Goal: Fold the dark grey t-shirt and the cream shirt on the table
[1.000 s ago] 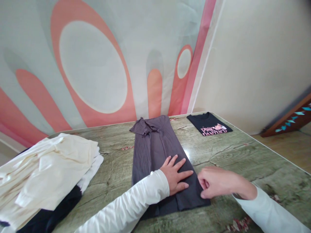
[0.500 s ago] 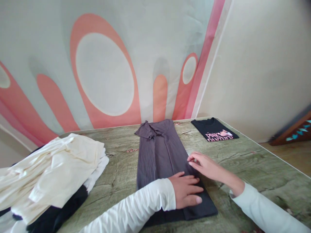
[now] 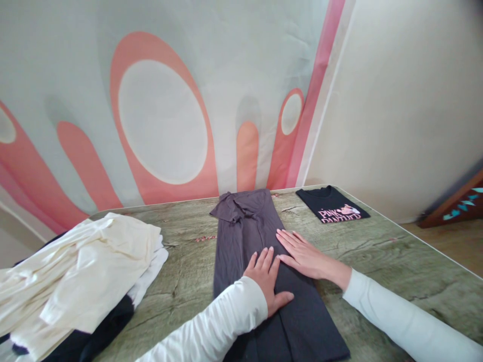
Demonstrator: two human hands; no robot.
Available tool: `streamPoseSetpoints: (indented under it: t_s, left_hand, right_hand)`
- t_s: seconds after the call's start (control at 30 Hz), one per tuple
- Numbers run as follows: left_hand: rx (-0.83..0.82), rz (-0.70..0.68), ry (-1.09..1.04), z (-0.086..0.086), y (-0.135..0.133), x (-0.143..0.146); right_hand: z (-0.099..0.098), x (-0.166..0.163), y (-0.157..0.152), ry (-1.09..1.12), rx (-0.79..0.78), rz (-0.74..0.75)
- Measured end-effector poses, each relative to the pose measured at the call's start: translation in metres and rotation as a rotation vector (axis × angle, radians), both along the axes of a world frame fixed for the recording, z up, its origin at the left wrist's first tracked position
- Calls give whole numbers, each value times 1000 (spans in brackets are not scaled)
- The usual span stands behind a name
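A dark grey T-shirt [image 3: 230,256] lies lengthwise on the table in front of me, its sides folded inward into a long strip. The collar and a rumpled sleeve are at the far end. My left hand [image 3: 267,281] rests flat on the middle of the shirt, fingers spread and pointing away from me. Close beside it, my right hand [image 3: 302,254] lies flat on the shirt's right part, its fingers stretched out to the left. Neither hand grips the cloth.
On the left is a loose pile of cream clothes [image 3: 101,266], with white and black garments under it. A folded black T-shirt [image 3: 332,203] with pink print lies at the back right. The wood-patterned table [image 3: 181,296] meets a printed wall covering [image 3: 222,90] behind.
My left hand has slid up and left across the shirt. My right hand, earlier curled at the right edge, has moved left and flattened onto the cloth.
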State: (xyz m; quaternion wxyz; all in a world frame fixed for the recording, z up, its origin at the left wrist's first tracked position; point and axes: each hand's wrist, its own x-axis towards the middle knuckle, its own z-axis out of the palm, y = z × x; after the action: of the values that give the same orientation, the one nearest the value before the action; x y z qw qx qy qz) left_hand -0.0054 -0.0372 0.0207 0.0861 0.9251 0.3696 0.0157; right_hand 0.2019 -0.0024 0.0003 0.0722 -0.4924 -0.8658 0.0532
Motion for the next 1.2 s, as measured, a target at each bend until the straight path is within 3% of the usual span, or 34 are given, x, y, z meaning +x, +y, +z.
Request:
streamPoseSetpoints:
  t_s: [0.17, 0.27, 0.4, 0.5, 0.67, 0.8, 0.93, 1.03, 1.2]
  left_hand:
    - [-96, 25, 13, 1, -26, 9]
    - [-132, -20, 10, 6, -21, 8]
    - [25, -27, -31, 10, 8, 2]
    - [113, -37, -43, 4, 25, -1]
    - [85, -32, -45, -8, 24, -2]
    - [29, -30, -27, -7, 21, 0]
    - [-19, 3, 8, 0, 43, 8]
    - [38, 38, 33, 2, 72, 17]
    - [156, 72, -8, -13, 99, 23]
  right_hand:
    - [2, 7, -27, -13, -7, -8]
    - [9, 8, -26, -15, -42, -49]
    - [16, 1, 5, 17, -14, -124]
    - [9, -6, 40, 15, 9, -135]
    - [-13, 5, 93, -12, -58, -291]
    - [-19, 17, 125, 4, -61, -447]
    - [-18, 11, 146, 28, -38, -339]
    - [-19, 1, 152, 14, -56, -283]
    - [-25, -1, 157, -4, -40, -297]
